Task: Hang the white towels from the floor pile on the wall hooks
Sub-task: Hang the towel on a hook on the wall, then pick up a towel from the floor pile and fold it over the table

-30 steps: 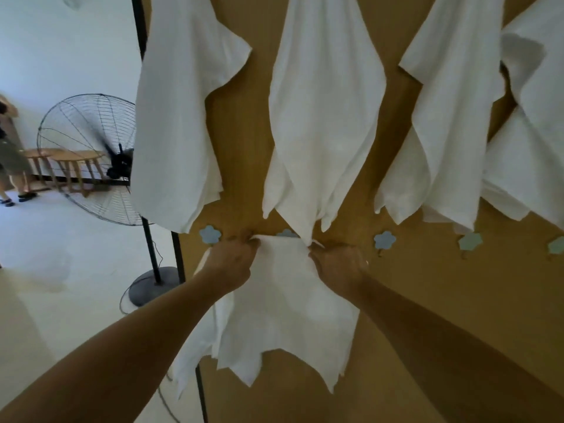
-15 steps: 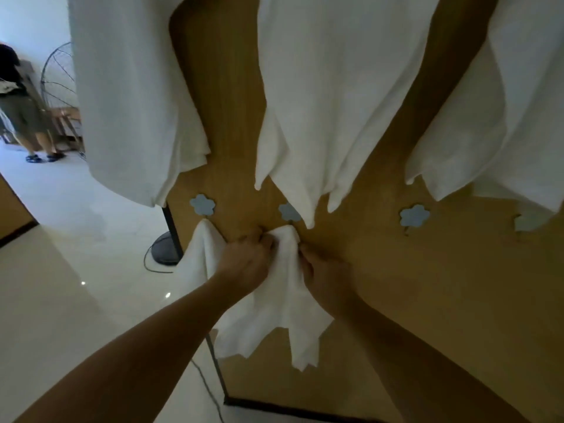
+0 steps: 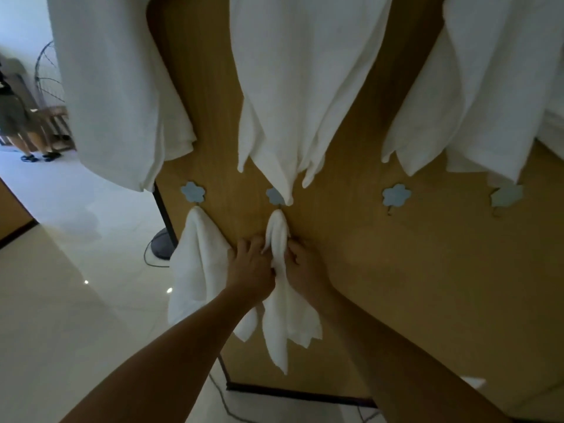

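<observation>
towel (image 3: 279, 239) | hangs from hook (image 3: 274, 196) | between fingers (image 3: 262, 243) of both hands

Looks like some kind of indoor staging or practice room, not really a lived-in home. The main thing is a freestanding wooden panel (image 3: 381, 270) on a black frame, with flower-shaped hooks (image 3: 396, 195) in a row across it and white towels (image 3: 305, 87) hanging above them. Left of the panel there's glossy white tile floor (image 3: 76, 300), a big pedestal fan (image 3: 48, 77), and another person standing by it.
</observation>
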`<action>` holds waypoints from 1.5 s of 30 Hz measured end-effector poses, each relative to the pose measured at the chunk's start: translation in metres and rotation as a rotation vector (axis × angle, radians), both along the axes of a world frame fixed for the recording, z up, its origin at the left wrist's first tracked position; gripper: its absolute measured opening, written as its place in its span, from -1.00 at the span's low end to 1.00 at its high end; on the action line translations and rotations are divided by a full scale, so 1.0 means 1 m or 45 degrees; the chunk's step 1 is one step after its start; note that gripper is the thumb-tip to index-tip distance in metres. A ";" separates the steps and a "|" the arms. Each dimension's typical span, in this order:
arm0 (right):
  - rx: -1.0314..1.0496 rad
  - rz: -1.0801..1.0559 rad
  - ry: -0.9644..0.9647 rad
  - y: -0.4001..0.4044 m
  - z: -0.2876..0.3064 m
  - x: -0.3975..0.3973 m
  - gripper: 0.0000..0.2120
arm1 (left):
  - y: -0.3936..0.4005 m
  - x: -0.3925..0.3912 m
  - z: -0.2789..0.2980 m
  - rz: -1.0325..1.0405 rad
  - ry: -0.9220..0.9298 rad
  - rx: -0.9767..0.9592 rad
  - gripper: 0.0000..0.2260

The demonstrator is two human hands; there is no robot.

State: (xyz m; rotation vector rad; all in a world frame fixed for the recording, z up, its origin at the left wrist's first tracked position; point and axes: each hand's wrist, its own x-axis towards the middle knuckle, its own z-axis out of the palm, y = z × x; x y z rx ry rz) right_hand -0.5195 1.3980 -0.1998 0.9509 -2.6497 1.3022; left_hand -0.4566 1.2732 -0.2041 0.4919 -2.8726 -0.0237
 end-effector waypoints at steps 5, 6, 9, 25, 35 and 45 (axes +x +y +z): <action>0.159 -0.101 -0.262 -0.007 0.012 0.010 -0.64 | -0.015 -0.001 0.010 -0.264 -0.279 0.374 -0.49; 0.166 -0.107 -0.303 -0.007 0.014 0.014 -0.58 | -0.020 0.002 0.014 -0.307 -0.306 0.377 -0.50; 0.149 -0.167 -0.375 -0.006 0.021 0.031 -0.44 | -0.037 0.013 0.029 -0.352 -0.268 0.368 -0.53; 0.412 -0.918 -0.140 0.117 0.058 0.220 -0.39 | 0.054 0.093 0.077 -1.153 -0.108 0.314 -0.65; 0.459 -1.593 -0.286 0.319 0.056 0.487 -0.45 | 0.315 0.278 0.085 -1.859 -0.174 0.318 -0.69; 0.275 -2.256 -0.577 0.455 0.002 0.851 -0.42 | 0.542 0.603 0.049 -2.430 -0.421 0.143 -0.54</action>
